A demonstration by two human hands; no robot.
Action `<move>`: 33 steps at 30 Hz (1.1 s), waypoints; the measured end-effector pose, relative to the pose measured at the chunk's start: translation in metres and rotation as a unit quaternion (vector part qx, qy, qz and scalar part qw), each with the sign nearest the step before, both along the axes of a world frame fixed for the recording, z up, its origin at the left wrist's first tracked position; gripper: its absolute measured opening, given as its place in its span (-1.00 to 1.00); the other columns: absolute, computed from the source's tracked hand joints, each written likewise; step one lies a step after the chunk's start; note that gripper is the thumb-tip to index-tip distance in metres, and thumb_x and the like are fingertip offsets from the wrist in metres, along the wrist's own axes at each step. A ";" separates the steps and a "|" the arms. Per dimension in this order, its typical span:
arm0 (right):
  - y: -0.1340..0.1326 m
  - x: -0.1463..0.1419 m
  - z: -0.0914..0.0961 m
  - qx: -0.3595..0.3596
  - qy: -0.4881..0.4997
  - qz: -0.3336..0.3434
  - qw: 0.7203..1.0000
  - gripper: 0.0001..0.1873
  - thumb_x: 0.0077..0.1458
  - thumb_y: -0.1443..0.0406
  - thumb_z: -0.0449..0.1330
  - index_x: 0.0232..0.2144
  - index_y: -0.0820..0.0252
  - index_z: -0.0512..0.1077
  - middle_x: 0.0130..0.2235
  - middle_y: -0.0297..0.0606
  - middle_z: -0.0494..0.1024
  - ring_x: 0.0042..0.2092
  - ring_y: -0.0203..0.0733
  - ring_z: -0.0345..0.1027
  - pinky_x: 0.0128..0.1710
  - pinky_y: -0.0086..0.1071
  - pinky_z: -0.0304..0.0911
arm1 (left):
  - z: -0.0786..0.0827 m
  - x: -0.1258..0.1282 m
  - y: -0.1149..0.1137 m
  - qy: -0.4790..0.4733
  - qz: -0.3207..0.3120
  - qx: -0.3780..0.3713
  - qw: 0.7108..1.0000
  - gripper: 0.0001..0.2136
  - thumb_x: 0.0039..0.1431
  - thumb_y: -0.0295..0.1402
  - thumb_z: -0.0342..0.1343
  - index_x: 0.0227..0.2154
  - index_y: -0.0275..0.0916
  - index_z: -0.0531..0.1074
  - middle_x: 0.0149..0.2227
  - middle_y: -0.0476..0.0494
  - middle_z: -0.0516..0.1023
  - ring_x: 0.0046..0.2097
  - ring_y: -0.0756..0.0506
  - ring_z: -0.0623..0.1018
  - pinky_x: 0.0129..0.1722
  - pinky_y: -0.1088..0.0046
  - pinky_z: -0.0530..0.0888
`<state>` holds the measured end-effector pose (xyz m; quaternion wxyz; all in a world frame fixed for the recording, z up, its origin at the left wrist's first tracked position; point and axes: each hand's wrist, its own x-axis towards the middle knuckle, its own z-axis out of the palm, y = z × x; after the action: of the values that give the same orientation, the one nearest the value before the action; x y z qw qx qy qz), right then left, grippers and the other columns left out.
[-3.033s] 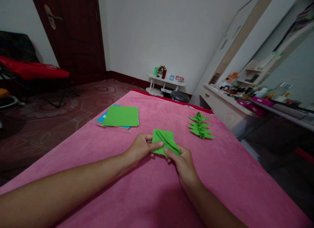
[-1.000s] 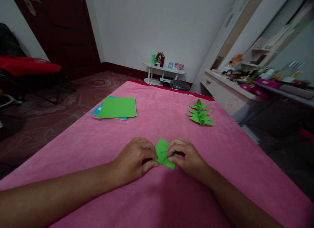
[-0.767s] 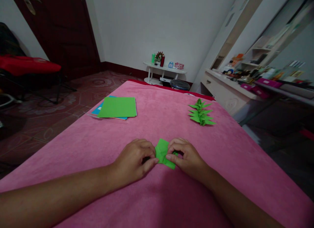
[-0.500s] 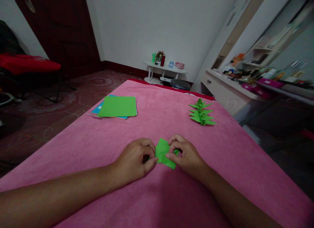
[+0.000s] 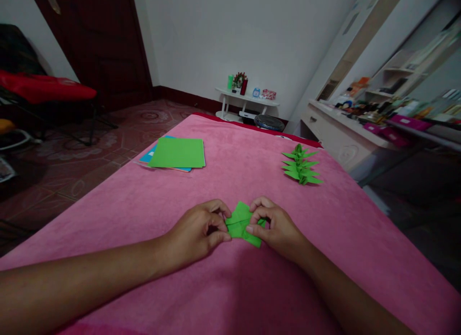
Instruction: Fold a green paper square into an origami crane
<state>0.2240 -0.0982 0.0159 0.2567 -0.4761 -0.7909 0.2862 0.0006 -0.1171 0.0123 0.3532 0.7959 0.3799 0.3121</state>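
Observation:
A partly folded piece of green origami paper (image 5: pixel 238 223) lies between my hands low in the middle of the view, with creases and flaps showing. My left hand (image 5: pixel 201 227) grips its left edge, thumb below and fingers above. On the right side, my right hand (image 5: pixel 273 225) pinches a flap between thumb and index finger; part of the paper is hidden behind those fingers. Farther off to the right stands a row of folded green paper cranes (image 5: pixel 301 166). A stack of flat green paper sheets (image 5: pixel 178 153) rests at the left.
A pink cloth (image 5: pixel 144 207) covers the surface I work on. Under the green sheets lies a blue packet (image 5: pixel 149 155). Beyond are a small white shelf (image 5: pixel 248 96), a red chair (image 5: pixel 46 87) at left and a cluttered dresser (image 5: pixel 345 130) at right.
My left fingers have spread a little, with the index finger shifted higher along the paper's left edge. The right hand keeps its pinch. The whole view has shifted slightly.

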 end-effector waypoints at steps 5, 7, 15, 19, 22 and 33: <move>0.000 0.000 0.000 0.004 -0.009 0.004 1.000 -0.89 -0.12 0.40 0.27 -0.61 0.19 0.42 -0.27 -0.29 0.38 -0.23 -0.23 0.31 -0.23 -0.36 0.20 | 0.000 -0.003 -0.002 0.008 0.004 0.009 1.000 -0.90 0.04 -0.42 0.16 -0.55 -0.25 0.46 -0.22 -0.11 0.43 -0.23 -0.03 0.44 -0.24 0.45 0.40; -0.002 0.000 0.001 0.002 -0.012 0.004 1.000 -0.89 -0.11 0.39 0.26 -0.61 0.19 0.41 -0.27 -0.30 0.38 -0.24 -0.24 0.30 -0.24 -0.37 0.20 | 0.000 -0.005 -0.004 0.012 0.008 0.017 1.000 -0.91 0.03 -0.41 0.17 -0.54 -0.25 0.44 -0.20 -0.11 0.42 -0.23 -0.03 0.44 -0.26 0.46 0.39; -0.009 -0.012 0.011 0.099 -0.056 0.033 0.993 -0.81 -0.25 0.31 0.39 -0.47 0.04 0.51 -0.19 -0.32 0.39 -0.12 -0.13 0.25 -0.13 -0.24 0.12 | -0.001 -0.009 -0.006 0.071 -0.007 0.096 0.993 -0.95 0.09 -0.41 0.12 -0.44 -0.21 0.47 -0.35 -0.08 0.47 -0.26 -0.04 0.43 -0.23 0.42 0.36; -0.007 -0.017 0.013 0.105 -0.085 0.097 0.986 -0.91 -0.16 0.30 0.35 -0.53 0.08 0.49 -0.34 -0.36 0.46 -0.22 -0.17 0.28 -0.17 -0.24 0.08 | 0.001 -0.011 -0.006 0.097 0.012 0.096 0.991 -0.91 0.08 -0.37 0.13 -0.33 -0.19 0.47 -0.37 -0.07 0.49 -0.31 -0.05 0.42 -0.27 0.40 0.36; -0.004 -0.017 0.010 0.059 -0.052 0.112 0.991 -0.95 -0.06 0.32 0.29 -0.51 0.12 0.47 -0.39 -0.39 0.48 -0.27 -0.23 0.31 -0.20 -0.28 0.09 | 0.003 -0.013 -0.009 0.111 0.030 0.079 0.990 -0.86 0.06 -0.34 0.14 -0.29 -0.18 0.46 -0.36 -0.07 0.49 -0.31 -0.06 0.41 -0.29 0.40 0.35; -0.005 -0.017 0.007 0.008 -0.015 0.100 0.995 -0.89 0.00 0.32 0.23 -0.55 0.14 0.45 -0.41 -0.37 0.47 -0.29 -0.24 0.33 -0.21 -0.31 0.13 | 0.003 -0.018 -0.012 0.102 0.030 0.066 0.992 -0.93 0.09 -0.38 0.12 -0.39 -0.16 0.51 -0.37 -0.02 0.49 -0.27 -0.03 0.43 -0.25 0.43 0.33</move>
<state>0.2073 -0.1028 0.0228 0.2187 -0.3966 -0.8406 0.2972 -0.0175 -0.1289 0.0154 0.2502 0.8333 0.4163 0.2639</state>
